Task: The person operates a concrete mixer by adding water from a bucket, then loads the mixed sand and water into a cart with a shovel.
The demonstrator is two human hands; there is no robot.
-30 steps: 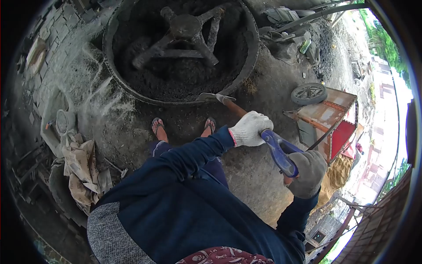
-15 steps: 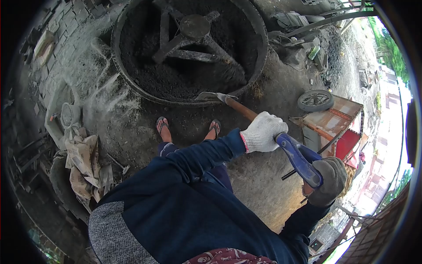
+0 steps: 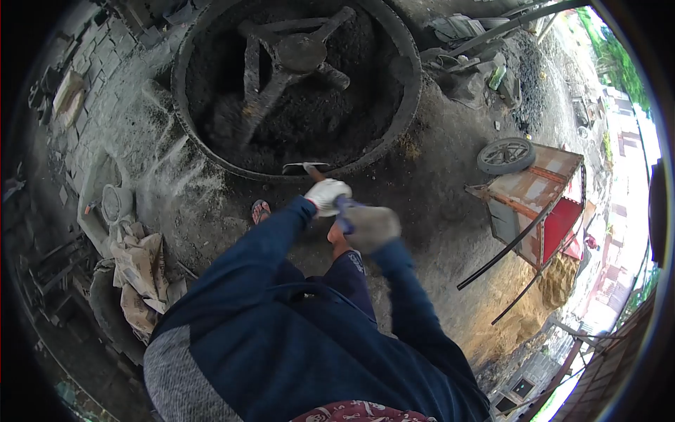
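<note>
A shovel (image 3: 314,173) with a short wooden shaft and a blue handle points away from me, strongly foreshortened. Its blade lies at the near rim of a large round mixer pan (image 3: 223,159) holding dark, crumbly material. In a white glove, my left hand (image 3: 328,196) is closed round the shaft. My right hand (image 3: 374,226), in a grey-palmed glove and blurred by motion, is closed on the blue handle. Inside the pan, a mixing rotor (image 3: 301,53) with several arms sits over the material.
A wooden cart (image 3: 548,176) with a wheel (image 3: 506,155) and a red interior stands at the right, its long bars pointing toward me. At the left are crumpled paper sacks (image 3: 138,267) and a pale bucket (image 3: 116,204). Dark gravel (image 3: 531,84) lies at the upper right.
Both hands have swung left with the shovel, from beside the cart to in front of my body. The shovel blade has shifted left along the pan rim. The rotor arms have turned.
</note>
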